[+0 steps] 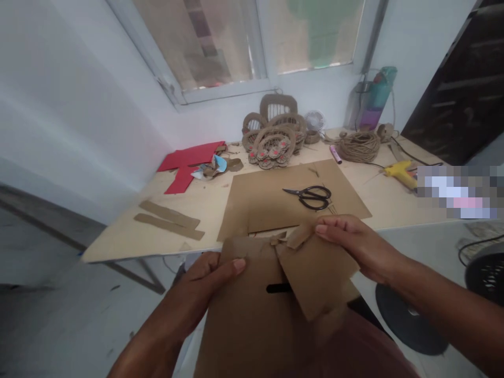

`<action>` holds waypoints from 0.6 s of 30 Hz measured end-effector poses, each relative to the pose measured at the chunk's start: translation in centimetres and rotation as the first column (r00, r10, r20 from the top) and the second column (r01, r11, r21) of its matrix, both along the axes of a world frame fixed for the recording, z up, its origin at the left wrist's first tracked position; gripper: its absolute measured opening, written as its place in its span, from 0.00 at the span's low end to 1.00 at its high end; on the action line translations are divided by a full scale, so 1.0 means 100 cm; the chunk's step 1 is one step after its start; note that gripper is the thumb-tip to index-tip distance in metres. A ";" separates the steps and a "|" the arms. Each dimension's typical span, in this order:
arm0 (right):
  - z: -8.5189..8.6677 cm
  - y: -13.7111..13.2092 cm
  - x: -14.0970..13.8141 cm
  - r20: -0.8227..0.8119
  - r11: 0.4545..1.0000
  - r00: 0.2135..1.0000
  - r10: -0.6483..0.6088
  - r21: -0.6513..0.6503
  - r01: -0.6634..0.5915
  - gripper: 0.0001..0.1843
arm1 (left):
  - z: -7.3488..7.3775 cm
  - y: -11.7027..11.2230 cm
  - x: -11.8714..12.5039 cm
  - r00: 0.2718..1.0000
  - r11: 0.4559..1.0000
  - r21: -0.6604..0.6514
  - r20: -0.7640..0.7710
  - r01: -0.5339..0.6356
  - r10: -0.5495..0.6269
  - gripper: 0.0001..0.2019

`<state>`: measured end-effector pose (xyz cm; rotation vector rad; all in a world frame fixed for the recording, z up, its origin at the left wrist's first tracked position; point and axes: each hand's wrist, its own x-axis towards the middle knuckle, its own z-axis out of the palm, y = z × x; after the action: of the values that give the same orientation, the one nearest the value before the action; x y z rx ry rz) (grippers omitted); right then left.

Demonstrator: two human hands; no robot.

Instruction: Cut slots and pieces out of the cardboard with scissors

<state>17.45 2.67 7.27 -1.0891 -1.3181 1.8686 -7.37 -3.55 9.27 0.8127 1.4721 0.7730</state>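
Observation:
A large brown cardboard sheet (244, 310) with a dark slot-shaped mark rests near my lap, below the table's front edge. My left hand (214, 270) grips its left side, thumb on top and fingers underneath. My right hand (346, 241) pinches a torn flap of cardboard (315, 278), which is folded over the sheet's right part. Ragged bits stick up where the flap meets the sheet. On the table just beyond, black-handled scissors (313, 197) lie on a flat cardboard piece (268, 194).
Two cardboard strips (169, 219) and red sheets (192, 157) lie at the left. Woven twine-and-cardboard pieces (275, 134) stand by the wall. Further right are a twine coil (360, 146), a yellow glue gun (401, 173) and a clear bottle (372, 100). A round black seat (411, 317) stands below.

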 end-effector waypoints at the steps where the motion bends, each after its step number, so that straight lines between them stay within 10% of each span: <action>1: -0.005 -0.004 0.002 -0.031 0.999 1.000 0.000 0.055 0.002 0.17 | 0.001 0.000 0.003 0.998 0.998 0.003 0.019 -0.060 0.060 0.11; 5: -0.024 -0.028 0.010 -0.040 0.904 0.992 0.120 0.418 -0.093 0.28 | -0.004 0.006 0.009 0.975 0.980 -0.023 0.096 -0.199 0.201 0.11; 8: -0.036 -0.046 0.005 0.379 0.760 0.924 0.053 0.585 -0.284 0.44 | -0.015 0.014 0.008 0.979 0.984 -0.027 0.099 -0.176 0.178 0.11; 12: -0.050 -0.047 -0.020 0.549 0.595 0.809 -0.210 0.728 -0.339 0.28 | -0.027 0.019 0.008 1.000 1.000 0.007 -0.028 0.001 -0.001 0.14; 18: -0.055 -0.037 -0.030 0.464 0.734 0.878 -0.119 0.637 -0.237 0.14 | -0.034 0.014 0.000 0.987 0.987 -0.021 0.019 0.162 -0.161 0.13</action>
<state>14.40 -1.07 1.81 -1.1183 -2.1212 0.9719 -7.37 -2.19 5.85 0.8945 1.3790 0.6389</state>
